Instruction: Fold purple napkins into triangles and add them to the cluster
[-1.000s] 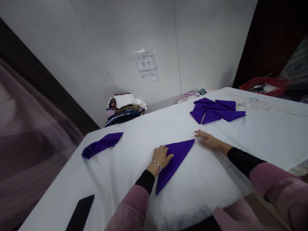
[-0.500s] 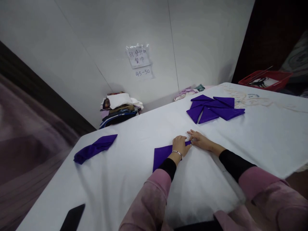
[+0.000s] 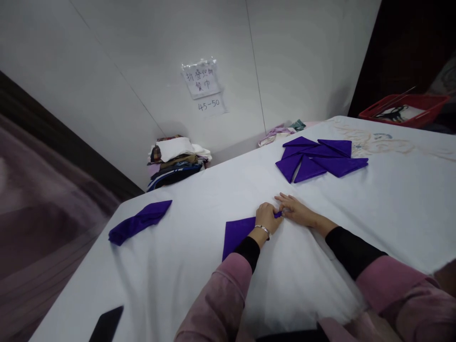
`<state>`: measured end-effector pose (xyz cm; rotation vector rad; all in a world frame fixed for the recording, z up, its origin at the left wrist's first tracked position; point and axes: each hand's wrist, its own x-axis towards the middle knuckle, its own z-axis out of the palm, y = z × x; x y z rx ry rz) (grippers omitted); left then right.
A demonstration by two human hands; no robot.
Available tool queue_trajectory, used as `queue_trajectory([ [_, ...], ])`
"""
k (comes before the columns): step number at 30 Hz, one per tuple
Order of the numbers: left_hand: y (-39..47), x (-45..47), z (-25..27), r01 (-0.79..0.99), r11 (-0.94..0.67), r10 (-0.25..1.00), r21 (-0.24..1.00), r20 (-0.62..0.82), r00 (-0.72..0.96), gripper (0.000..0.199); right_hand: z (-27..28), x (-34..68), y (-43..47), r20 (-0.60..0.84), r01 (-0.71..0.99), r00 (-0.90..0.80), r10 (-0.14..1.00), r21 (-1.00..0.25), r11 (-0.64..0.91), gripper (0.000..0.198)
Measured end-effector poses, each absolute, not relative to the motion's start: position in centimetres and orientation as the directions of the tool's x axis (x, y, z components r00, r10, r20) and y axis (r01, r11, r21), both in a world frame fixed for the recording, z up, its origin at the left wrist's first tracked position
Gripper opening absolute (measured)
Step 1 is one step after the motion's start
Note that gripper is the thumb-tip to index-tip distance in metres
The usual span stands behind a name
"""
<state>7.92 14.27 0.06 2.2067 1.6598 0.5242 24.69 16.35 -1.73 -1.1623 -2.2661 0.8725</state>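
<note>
A folded purple napkin (image 3: 238, 232) lies on the white-covered table in front of me, its wide end to the left. My left hand (image 3: 266, 218) is closed over its narrow right part, fingers bent, hiding much of that section. At the narrow tip, my right hand (image 3: 296, 211) pinches the cloth between thumb and forefinger while its other fingers stretch out. A small strip of purple shows between the two hands. Farther back on the table is a group of folded purple napkins (image 3: 320, 158), several of them overlapping. Another purple napkin (image 3: 140, 222), loosely rolled, rests to the left.
The white tablecloth (image 3: 199, 204) has some wrinkles. A black flat object (image 3: 107, 324) lies at the near left edge. Stacked clothes (image 3: 178, 161) stand beyond the far edge, by a wall with a paper sign (image 3: 202, 81). A red basket (image 3: 432, 110) is at the far right.
The view has shifted slightly. Both hands stay at the napkin's narrow end, and the right fingers have drawn a little closer to the left hand. Less purple shows between them.
</note>
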Motion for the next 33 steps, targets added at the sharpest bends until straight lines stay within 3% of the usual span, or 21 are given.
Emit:
queue_trajectory([
  [6, 14.3, 8.0, 0.5, 0.846, -0.241, 0.968, 0.475, 0.053, 0.246, 0.019, -1.9, 24.5, 16.4, 0.091, 0.589, -0.521, 0.849, -0.682, 0.435, 0.008],
  [19, 14.3, 7.8, -0.2, 0.827, -0.262, 0.965, 0.498, 0.116, 0.236, 0.019, -2.2, 24.7, 16.5, 0.131, 0.574, -0.527, 0.840, -0.674, 0.466, 0.010],
  [33, 14.4, 8.1, 0.2, 0.864, -0.273, 0.960, 0.423, 0.057, 0.275, 0.009, -2.4, 24.7, 16.5, 0.185, 0.546, -0.520, 0.834, -0.679, 0.491, 0.013],
])
